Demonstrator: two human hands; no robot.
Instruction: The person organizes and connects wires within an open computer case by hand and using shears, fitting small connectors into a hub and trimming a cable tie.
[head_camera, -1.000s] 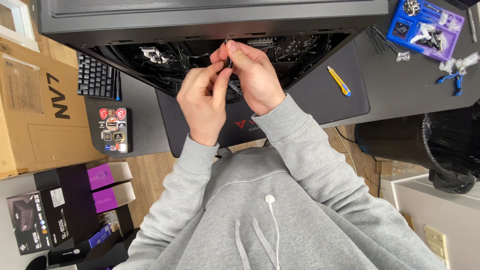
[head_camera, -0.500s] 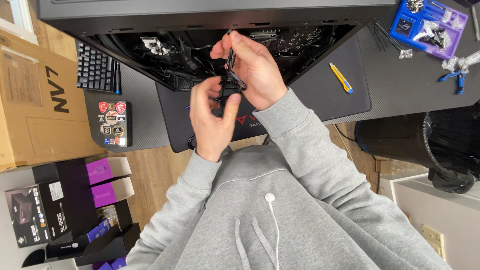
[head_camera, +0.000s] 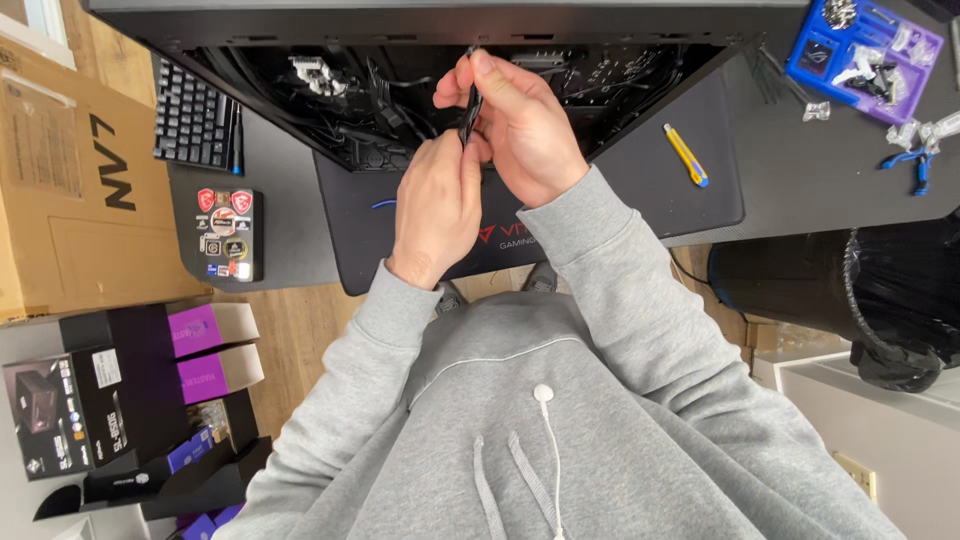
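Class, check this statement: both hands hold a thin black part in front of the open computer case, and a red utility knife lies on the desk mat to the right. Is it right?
Not quite. The utility knife is yellow with a blue end, not red, as the head view shows. The rest holds: the left hand and right hand hold a thin black part in front of the open computer case, and the knife lies on the desk mat to the right.

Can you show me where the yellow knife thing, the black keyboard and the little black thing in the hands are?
Yellow and blue utility knife (head_camera: 686, 155): head view, middle of its handle.
Black computer keyboard (head_camera: 193, 120): head view, on its keys.
Thin black strip held by both hands (head_camera: 470, 105): head view, the stretch showing between the fingers.
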